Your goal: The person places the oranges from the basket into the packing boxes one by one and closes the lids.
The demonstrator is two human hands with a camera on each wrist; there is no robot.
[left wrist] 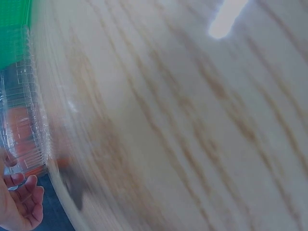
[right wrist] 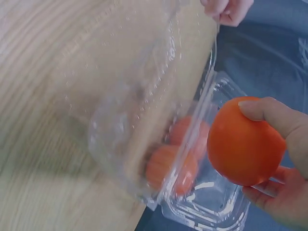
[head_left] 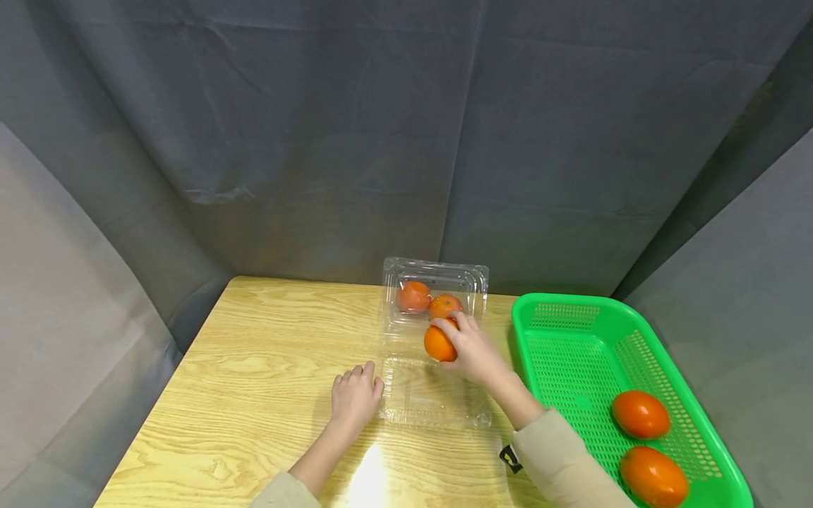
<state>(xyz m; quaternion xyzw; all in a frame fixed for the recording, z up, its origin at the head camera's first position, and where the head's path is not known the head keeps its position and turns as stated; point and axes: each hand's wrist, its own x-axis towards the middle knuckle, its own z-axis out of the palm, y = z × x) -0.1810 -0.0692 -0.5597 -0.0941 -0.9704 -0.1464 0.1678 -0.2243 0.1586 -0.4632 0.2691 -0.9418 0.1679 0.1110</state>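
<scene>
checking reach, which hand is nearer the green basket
Right. The right hand holds an orange fruit over the clear container, left of the green basket; the left hand is farther off, by the container's left edge.

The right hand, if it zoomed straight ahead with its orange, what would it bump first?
Probably the left orange or its neighbour in the clear plastic container: the right hand and its held orange point roughly that way. Height is hard to judge, so they might pass over.
</scene>
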